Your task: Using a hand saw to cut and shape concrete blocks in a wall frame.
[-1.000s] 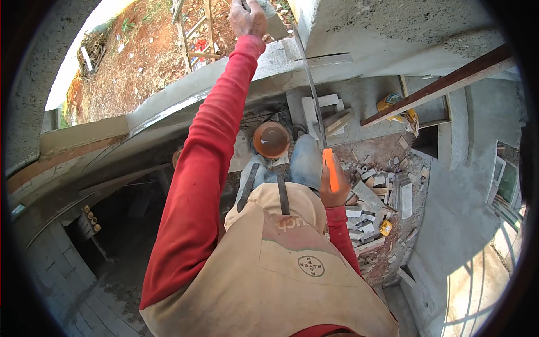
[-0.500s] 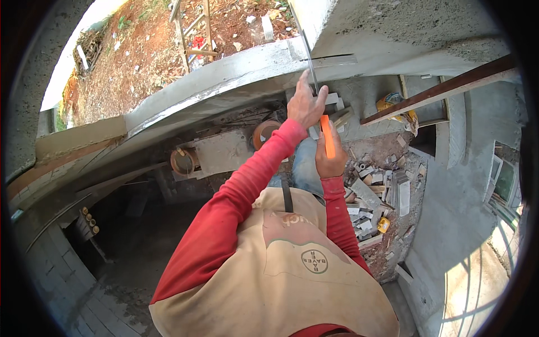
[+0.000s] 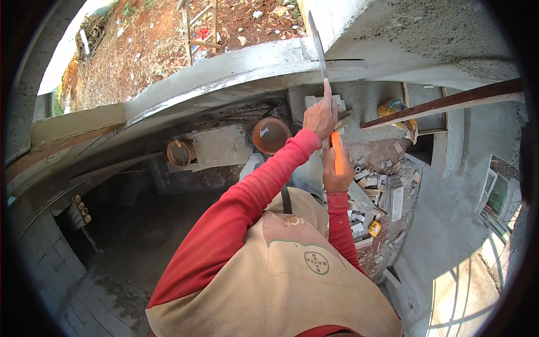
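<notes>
A long, thin steel blade with an orange handle, looking like a hand saw [image 3: 319,45] seen nearly edge-on, points away from me across the concrete ledge [image 3: 269,59]. My right hand [image 3: 339,175] is wrapped round its orange handle. Farther forward, my left hand [image 3: 320,118] is on the blade, index finger stretched along it and thumb on the right side; its other fingers are partly hidden. The blade's far part lies against the corner where the ledge meets a pale plastered wall [image 3: 359,33]. A narrow dark slot [image 3: 342,60] runs just right of the blade.
Below the ledge stand a round tub [image 3: 271,136] and a smaller bucket [image 3: 179,154], beside a grey board [image 3: 222,153]. Rubble and offcuts [image 3: 370,196] lie right of my legs. A slanting brown beam [image 3: 443,104] juts in from the right. Red soil [image 3: 163,45] is beyond the ledge.
Both hands and the saw appear slightly farther right and lower in view. My left hand has gone from spread fingers to one finger stretched along the blade. The whole view has shifted slightly.
</notes>
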`<state>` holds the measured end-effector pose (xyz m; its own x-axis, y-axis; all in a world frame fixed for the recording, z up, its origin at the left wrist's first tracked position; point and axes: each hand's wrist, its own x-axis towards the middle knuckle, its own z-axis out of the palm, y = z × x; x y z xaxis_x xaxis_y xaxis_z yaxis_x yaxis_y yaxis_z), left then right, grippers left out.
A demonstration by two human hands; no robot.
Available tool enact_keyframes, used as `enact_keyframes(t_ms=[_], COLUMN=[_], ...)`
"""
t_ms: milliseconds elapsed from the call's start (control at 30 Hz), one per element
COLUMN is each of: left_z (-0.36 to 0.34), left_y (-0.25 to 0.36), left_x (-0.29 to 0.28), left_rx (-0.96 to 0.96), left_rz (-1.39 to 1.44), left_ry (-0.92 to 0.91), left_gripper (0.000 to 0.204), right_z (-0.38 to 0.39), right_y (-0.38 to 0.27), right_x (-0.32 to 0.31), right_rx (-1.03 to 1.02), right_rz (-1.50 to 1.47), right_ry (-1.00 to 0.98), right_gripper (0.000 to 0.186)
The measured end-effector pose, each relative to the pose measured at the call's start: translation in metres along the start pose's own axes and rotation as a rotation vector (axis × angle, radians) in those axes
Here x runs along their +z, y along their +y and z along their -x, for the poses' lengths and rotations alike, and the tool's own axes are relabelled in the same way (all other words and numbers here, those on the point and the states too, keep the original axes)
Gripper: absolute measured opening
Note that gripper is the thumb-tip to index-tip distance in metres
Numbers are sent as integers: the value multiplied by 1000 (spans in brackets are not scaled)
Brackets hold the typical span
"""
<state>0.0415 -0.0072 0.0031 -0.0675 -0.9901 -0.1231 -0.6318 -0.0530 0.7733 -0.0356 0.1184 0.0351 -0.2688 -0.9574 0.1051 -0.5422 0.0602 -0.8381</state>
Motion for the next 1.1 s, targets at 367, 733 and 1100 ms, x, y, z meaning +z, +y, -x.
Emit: enact_keyframes(t_ms=[367, 733, 1100], left_z=[0, 17, 57], left_y=[-11, -4, 3], left_x=[-3, 2, -2], left_rx=[41, 14, -28], left_rz=[29, 86, 47], left_ry=[-36, -43, -206], left_gripper=[70, 73, 76], right_z=[6, 27, 70], right_y=[5, 4, 5], right_x=[10, -12, -34], right_rx=[-56, 9, 62], right_rz=[74, 42, 37], right_ry=[28, -24, -44], right_gripper=[36, 37, 36])
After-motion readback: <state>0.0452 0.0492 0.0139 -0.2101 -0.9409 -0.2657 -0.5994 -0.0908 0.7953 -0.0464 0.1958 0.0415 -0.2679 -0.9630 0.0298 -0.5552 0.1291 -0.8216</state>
